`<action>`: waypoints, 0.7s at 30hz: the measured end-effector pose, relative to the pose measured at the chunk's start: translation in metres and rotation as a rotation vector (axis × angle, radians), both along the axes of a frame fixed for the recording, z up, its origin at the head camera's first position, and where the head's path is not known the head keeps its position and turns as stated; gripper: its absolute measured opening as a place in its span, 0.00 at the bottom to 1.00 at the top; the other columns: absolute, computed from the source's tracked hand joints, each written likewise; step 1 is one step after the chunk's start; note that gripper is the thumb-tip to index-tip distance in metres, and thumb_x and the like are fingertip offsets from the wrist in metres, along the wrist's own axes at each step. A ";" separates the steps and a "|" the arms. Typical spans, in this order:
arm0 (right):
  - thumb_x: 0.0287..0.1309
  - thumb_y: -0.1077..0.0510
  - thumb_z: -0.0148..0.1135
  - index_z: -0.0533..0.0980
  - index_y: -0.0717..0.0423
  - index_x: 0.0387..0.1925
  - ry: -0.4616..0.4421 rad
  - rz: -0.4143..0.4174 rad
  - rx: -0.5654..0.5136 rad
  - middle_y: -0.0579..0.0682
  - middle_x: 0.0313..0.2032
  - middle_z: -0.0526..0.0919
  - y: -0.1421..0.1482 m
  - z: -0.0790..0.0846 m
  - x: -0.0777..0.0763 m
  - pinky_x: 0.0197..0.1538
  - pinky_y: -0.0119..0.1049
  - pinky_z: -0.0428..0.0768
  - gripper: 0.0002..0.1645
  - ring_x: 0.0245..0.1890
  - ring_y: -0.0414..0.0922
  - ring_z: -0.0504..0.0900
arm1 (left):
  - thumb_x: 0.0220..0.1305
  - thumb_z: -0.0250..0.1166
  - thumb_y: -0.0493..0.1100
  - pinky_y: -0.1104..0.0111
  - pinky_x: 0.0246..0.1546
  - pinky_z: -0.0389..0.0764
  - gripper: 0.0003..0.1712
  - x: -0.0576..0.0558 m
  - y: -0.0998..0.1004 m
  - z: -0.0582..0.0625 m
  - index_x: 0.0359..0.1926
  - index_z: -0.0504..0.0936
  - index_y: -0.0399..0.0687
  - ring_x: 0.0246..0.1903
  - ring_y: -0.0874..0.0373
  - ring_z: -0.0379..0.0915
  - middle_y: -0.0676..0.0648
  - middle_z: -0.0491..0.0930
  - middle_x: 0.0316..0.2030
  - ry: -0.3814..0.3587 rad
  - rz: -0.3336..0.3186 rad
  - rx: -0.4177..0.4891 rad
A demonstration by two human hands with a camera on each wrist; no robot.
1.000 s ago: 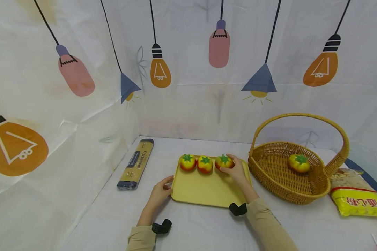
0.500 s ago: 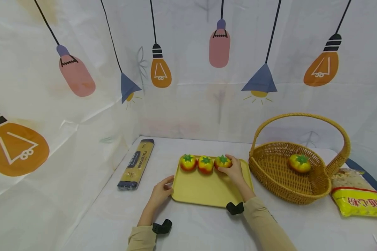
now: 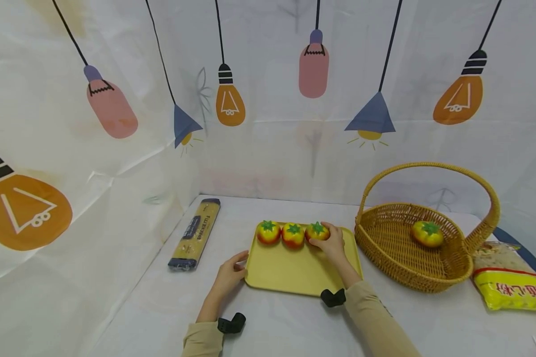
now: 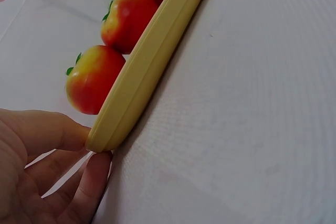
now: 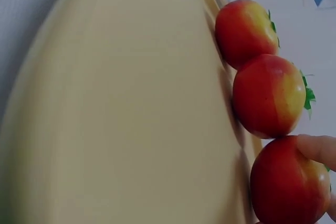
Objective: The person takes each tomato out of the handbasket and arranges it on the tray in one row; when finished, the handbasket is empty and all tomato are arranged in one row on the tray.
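On a yellow tray (image 3: 290,272), three red-and-yellow tomatoes with green leafy tops stand in a row along the far edge. My right hand (image 3: 336,246) holds the right tomato (image 3: 316,230), with thumb and fingers at its sides. In the right wrist view that tomato touches the middle tomato (image 5: 269,96), which touches the left tomato (image 5: 244,32). My left hand (image 3: 227,273) grips the tray's left edge. The left wrist view shows its thumb and fingers pinching the corner of the rim (image 4: 105,135).
A wicker basket (image 3: 411,277) with a tall handle stands right of the tray, one tomato (image 3: 427,234) inside. Beside it lies a yellow-and-clear food bag (image 3: 513,287). A long noodle packet (image 3: 195,233) lies to the left. Patterned white cloth hangs behind and on the left.
My right hand has slid the right tomato slightly left, closing the gap to the middle one. My left hand keeps its place at the tray edge.
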State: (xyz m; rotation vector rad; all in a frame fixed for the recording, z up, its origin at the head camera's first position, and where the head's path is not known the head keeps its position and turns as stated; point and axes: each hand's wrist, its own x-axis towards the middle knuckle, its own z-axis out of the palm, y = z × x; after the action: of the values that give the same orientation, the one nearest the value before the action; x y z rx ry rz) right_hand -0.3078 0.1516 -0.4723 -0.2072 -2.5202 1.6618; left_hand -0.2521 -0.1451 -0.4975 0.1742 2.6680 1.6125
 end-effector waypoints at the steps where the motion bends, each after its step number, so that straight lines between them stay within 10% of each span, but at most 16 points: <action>1: 0.46 0.62 0.68 0.62 0.62 0.62 -0.001 0.003 0.001 0.65 0.59 0.57 0.000 0.000 0.001 0.61 0.58 0.54 0.41 0.58 0.63 0.56 | 0.53 0.59 0.29 0.68 0.30 0.74 0.30 0.000 0.000 0.000 0.60 0.71 0.40 0.33 0.57 0.71 0.37 0.75 0.53 -0.001 0.000 0.001; 21: 0.47 0.69 0.60 0.58 0.63 0.64 -0.001 0.037 -0.028 0.68 0.59 0.54 0.004 -0.001 0.012 0.62 0.56 0.58 0.41 0.58 0.61 0.59 | 0.54 0.58 0.28 0.69 0.30 0.74 0.30 0.001 0.001 0.000 0.60 0.70 0.40 0.34 0.57 0.71 0.37 0.75 0.53 0.004 0.006 -0.010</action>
State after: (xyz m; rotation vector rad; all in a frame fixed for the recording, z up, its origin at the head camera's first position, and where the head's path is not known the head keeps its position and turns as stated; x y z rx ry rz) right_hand -0.2956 0.1560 -0.4729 -0.1657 -2.5180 1.7111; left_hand -0.2515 -0.1439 -0.4978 0.1696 2.6814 1.6012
